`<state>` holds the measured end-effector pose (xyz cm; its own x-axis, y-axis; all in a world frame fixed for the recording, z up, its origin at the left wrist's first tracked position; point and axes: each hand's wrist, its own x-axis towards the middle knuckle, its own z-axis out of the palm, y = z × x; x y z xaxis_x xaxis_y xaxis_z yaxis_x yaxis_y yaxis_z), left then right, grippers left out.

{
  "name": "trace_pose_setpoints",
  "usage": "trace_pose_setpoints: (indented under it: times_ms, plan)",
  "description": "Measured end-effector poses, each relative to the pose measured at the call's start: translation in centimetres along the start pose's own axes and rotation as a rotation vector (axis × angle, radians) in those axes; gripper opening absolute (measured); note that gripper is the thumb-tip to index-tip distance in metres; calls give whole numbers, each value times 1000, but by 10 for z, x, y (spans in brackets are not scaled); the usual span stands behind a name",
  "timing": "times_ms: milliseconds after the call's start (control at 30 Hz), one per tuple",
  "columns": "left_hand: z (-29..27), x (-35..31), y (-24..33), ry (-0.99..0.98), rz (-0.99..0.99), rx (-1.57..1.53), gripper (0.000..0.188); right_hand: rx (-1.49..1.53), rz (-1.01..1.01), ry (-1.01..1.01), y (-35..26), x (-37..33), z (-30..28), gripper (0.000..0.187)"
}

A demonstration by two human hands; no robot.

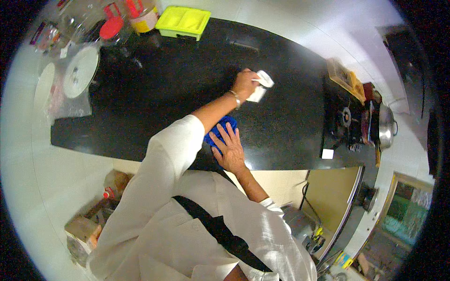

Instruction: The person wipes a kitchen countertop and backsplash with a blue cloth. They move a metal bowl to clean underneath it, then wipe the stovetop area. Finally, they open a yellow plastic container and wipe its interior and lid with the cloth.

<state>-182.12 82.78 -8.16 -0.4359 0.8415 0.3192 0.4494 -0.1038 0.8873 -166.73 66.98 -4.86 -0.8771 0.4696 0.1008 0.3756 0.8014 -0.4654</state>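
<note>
Reaching far over the black countertop (159,93), my left hand (245,83) is closed around a small white object (263,80). It has a pale curved upper part and a flat lower part, and it is too blurred to name its kind. Close to the counter's near edge, my right hand (229,151) lies palm down with fingers spread. Beneath those fingers is a bunched dark blue cloth (221,130), partly covered by the hand and by my left forearm.
A lime-green two-compartment tray (183,21) stands at the far edge beside a red-lidded jar (111,29). White plates (81,72) in clear plastic lean at left. On the right are a stove (346,117), a steel pot (386,125) and a small white square (327,154).
</note>
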Motion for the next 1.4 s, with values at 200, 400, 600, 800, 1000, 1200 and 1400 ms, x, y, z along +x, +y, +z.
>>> trace_pose_setpoints:
  times_ms: [200, 400, 600, 800, 1000, 1200, 1400]
  plan:
    - [10, -29, 36, -237, -36, -35, 43, -79, 89, 68, 39, -54, -28, 46]
    - [-102, -96, 15, -13, -53, 124, 38, -291, 140, 9, 28, -33, -6, 64]
    - [-229, -204, 13, 386, -196, 442, 34, -72, -347, -88, -74, 67, 53, 69]
    - [-297, -283, 16, 694, -483, 877, 56, -45, -666, -130, -155, 159, 126, 55]
    - [-320, -335, -2, 741, -661, 893, 62, -284, -418, 92, -138, 274, 154, 52]
    - [-359, -360, -22, 703, -560, 714, 62, -367, -152, 186, -189, 307, 188, 59]
    - [-418, -355, -36, 751, -488, 754, 60, -128, -610, -66, -297, 278, 223, 54]
